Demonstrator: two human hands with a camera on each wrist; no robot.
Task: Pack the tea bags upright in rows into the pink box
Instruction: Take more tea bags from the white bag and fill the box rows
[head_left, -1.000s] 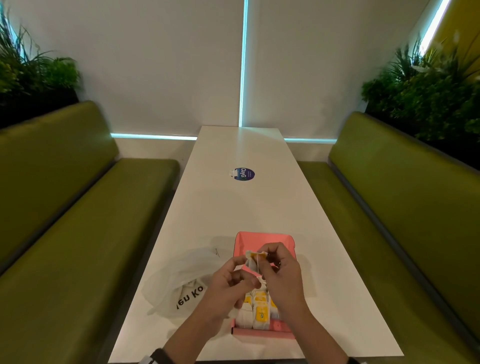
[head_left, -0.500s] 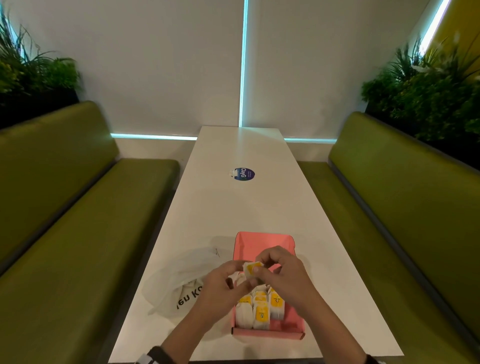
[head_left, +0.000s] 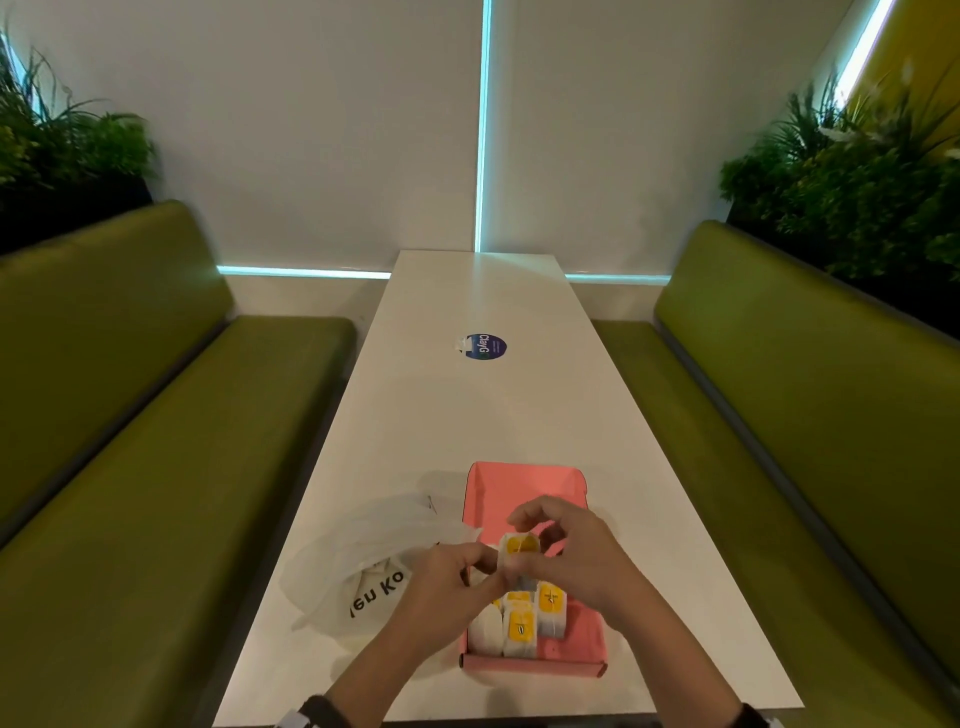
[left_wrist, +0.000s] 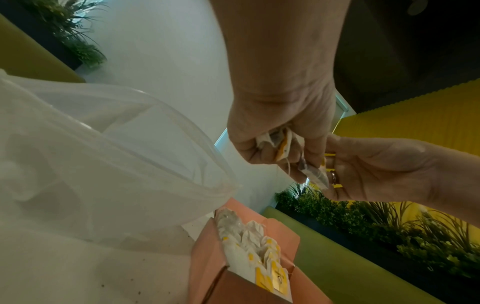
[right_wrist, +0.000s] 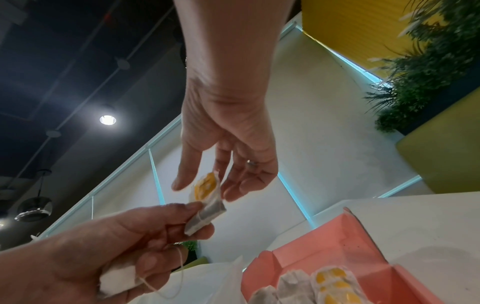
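A person's left hand (head_left: 447, 587), fingers (head_left: 480, 557) curled, pinches a tea bag (right_wrist: 211, 209) by its lower end. The right hand (head_left: 576, 561) brackets the yellow tag (right_wrist: 205, 187), though whether it grips is unclear. The hands are apparently squaring the bag upright for the packed rows (head_left: 524, 618) just below the fingers in the pink box (head_left: 535, 666).

Both forearms reach forward over the near edge of the table (head_left: 519, 415), and the hands meet in the air. The left hand (head_left: 457, 577) pinches a tea bag (head_left: 521, 546) between thumb and forefinger, its other fingers curled. The right hand (head_left: 576, 561) hangs over it, thumb and fingers loosely spread to either side; whether they touch it is unclear.
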